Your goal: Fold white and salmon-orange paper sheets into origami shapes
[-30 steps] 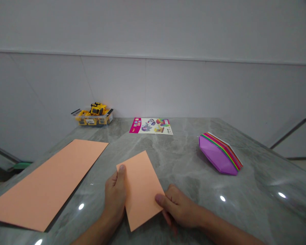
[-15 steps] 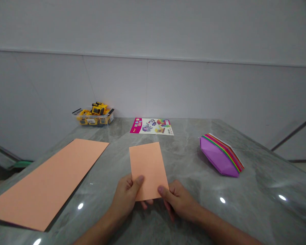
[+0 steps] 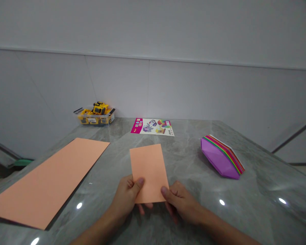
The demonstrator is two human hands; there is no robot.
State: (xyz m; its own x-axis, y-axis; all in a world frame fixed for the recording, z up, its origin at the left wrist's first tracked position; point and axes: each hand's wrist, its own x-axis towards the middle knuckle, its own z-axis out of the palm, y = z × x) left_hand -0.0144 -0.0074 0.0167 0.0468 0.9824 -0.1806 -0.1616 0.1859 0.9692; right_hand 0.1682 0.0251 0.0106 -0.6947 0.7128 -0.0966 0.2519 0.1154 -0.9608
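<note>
A small orange paper rectangle (image 3: 148, 170) stands upright in front of me, just above the grey marble table (image 3: 188, 163). My left hand (image 3: 127, 197) pinches its lower left corner, thumb on the front and fingers behind. My right hand (image 3: 180, 200) pinches the lower right corner the same way. A long orange paper sheet (image 3: 48, 180) lies flat on the table to the left.
A fanned stack of coloured paper with purple on top (image 3: 220, 156) lies at the right. A printed instruction sheet (image 3: 153, 126) and a clear box with a yellow toy vehicle (image 3: 96, 115) sit at the back by the white wall.
The small sheet was turned from slanted and flat to upright and squared. Both hands shifted to its bottom corners; since half a second ago it has barely moved.
</note>
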